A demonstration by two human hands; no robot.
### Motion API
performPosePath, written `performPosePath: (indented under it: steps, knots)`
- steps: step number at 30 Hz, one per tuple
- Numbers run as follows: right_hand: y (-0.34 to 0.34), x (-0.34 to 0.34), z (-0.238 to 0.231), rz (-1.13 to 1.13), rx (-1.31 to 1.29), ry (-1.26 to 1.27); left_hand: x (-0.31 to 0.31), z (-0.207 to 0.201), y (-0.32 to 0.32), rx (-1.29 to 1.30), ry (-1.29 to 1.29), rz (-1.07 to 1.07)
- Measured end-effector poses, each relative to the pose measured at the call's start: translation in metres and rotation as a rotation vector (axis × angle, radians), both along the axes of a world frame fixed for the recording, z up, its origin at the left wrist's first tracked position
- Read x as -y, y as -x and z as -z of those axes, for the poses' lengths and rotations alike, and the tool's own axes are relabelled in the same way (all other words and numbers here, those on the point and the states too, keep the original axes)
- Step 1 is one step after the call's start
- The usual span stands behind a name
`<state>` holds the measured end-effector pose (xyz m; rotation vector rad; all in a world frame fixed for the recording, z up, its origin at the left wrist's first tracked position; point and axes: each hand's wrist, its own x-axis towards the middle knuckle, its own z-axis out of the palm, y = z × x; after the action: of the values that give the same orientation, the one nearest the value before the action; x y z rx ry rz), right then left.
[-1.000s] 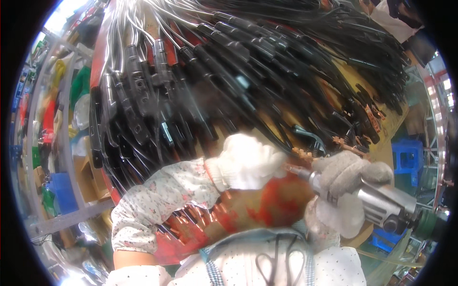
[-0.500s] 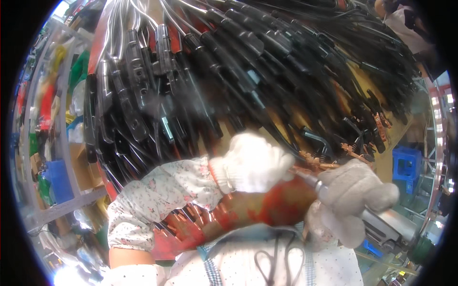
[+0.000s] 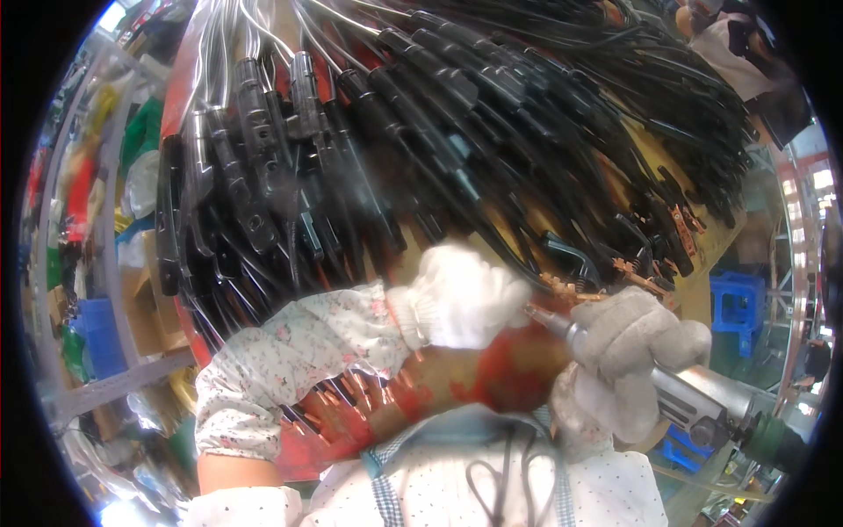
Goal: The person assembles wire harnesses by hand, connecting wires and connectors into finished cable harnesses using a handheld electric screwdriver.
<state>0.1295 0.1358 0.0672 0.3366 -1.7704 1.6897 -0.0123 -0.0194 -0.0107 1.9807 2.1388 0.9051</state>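
My left hand [image 3: 465, 299], in a white knitted glove below a flowered sleeve, is closed in the middle of the picture; what its fingers grip is hidden. In my right hand [image 3: 628, 356], also gloved, is a power screwdriver [image 3: 698, 406] with a silver body and a dark green rear end. Its slim metal nose [image 3: 555, 323] points left, with the tip close to the left fingertips; contact cannot be made out. Just beyond the hands lie toothed copper jaws [image 3: 566, 285] and a bent black rod [image 3: 575, 253].
Many black handles [image 3: 255, 189] with cables lie across the red-and-tan worktable [image 3: 514, 373]. Several copper-ended rods [image 3: 356, 386] lie under my left forearm. Shelves [image 3: 123, 382] with a blue bin [image 3: 101, 338] stand left, a blue stool [image 3: 736, 303] right. Another person [image 3: 738, 53] is at the far right.
The view has shifted slightly, so most things sit a little further left. Both hands and the screwdriver keep nearly the same places relative to each other.
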Motion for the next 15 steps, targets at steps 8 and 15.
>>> performPosePath:
  steps: [8,15]
  knots:
    - [-0.012,0.013,0.012,0.222,-0.08,0.38,-0.007,0.013,0.011,-0.003,-0.213,0.098]
    - [-0.15,-0.058,0.038,0.968,-0.035,0.689,-0.005,-0.015,0.001,-0.065,-0.223,0.077]
